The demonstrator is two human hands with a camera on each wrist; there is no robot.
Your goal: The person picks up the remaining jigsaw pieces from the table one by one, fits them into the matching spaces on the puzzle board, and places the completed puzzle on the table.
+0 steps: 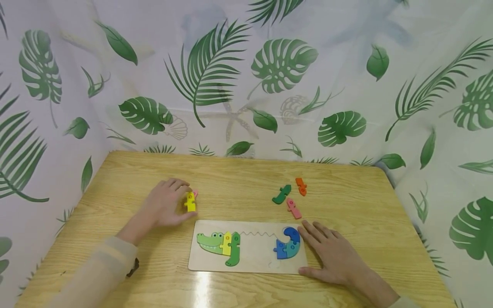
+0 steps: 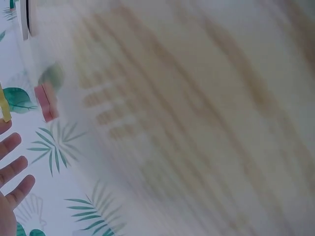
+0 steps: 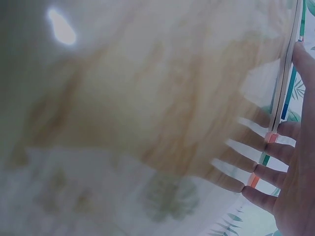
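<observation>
My left hand [image 1: 169, 203] pinches a yellow puzzle piece [image 1: 190, 202] between thumb and fingers, left of and behind the board. In the left wrist view this yellow piece [image 2: 4, 105] stands off the tabletop, and its end meets a fingertip. A pink piece [image 1: 195, 193] lies partly hidden behind it. The wooden puzzle board [image 1: 256, 259] holds a green crocodile head [image 1: 209, 243], a yellow piece [image 1: 227, 244], a green leg piece [image 1: 233, 250] and blue tail pieces [image 1: 292, 248]. My right hand [image 1: 333, 254] rests spread at the board's right edge, thumb touching its corner.
Behind the board's right half lie loose pieces: dark green [image 1: 282, 194], orange [image 1: 301, 187] and pink [image 1: 294, 208]. The wooden table [image 1: 154, 273] ends at a leaf-printed cloth [image 1: 231, 85] at the back and sides.
</observation>
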